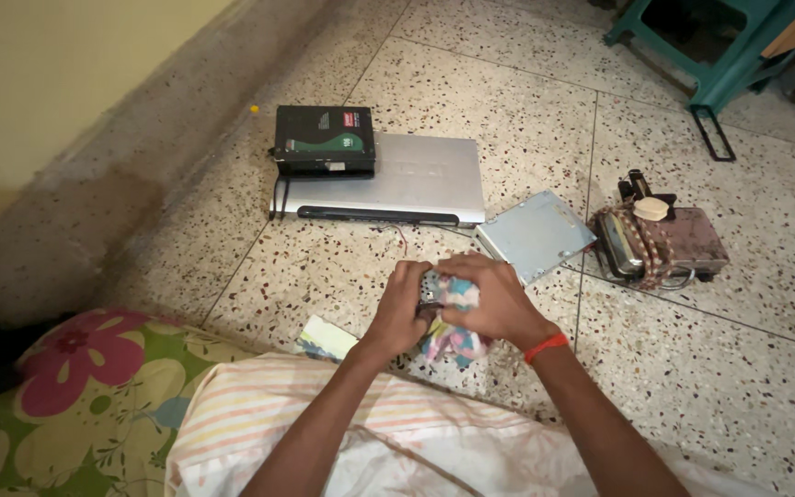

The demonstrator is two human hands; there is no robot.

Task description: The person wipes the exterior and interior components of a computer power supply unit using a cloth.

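Speckled terrazzo floor meets a yellow wall; teal stool at top right.

Bare floor right of the hands — silver player, metal plate just ahead.

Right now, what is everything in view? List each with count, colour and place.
patterned cloth: one, multicoloured, clutched in both hands
small metal part: one, grey, between the hands
flat player: one, silver, floor centre
black box: one, on the player's left end
metal plate: one, pale grey, right of the player
rusty device: one, brown, floor right
stool: one, teal, top right
floral cushion: one, bottom left
left hand: one
right hand: one, red wristband
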